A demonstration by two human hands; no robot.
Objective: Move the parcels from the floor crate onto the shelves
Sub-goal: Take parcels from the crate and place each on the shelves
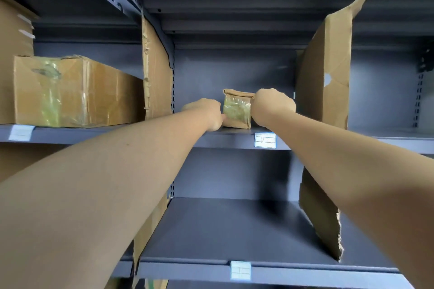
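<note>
Parcel [236, 110] on shelf [223, 141], held by left hand [206, 111], right hand [273, 105]; label [265, 140] unreadable.

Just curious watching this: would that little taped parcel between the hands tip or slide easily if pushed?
Likely light: the small parcel sits between the left hand and right hand. It stands taller than wide, so a high push might tip it. Its glossy tape may slide on the smooth shelf.
</note>
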